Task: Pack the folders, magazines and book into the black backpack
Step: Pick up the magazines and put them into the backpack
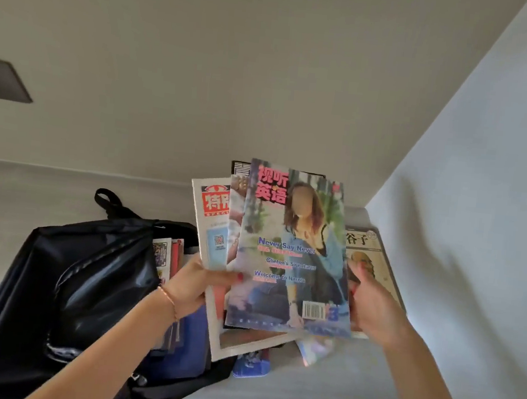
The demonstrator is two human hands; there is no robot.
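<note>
Both forearms reach in from the bottom edge. On the left wrist sits a thin bracelet (pixel 169 299). That left hand (pixel 194 284) pinches the lower left side of a fanned stack of magazines (pixel 292 250), thumb on the front cover, while the right hand (pixel 370 309) grips the stack's right edge; between them the stack is held upright above the grey surface (pixel 349 394). Behind the right hand, a book (pixel 369 257) with a beige cover shows. Left of the stack, the black backpack (pixel 64 280) lies open with printed items already standing inside. Beneath the stack, a blue object (pixel 251 367) peeks out, too blurred to identify.
</note>
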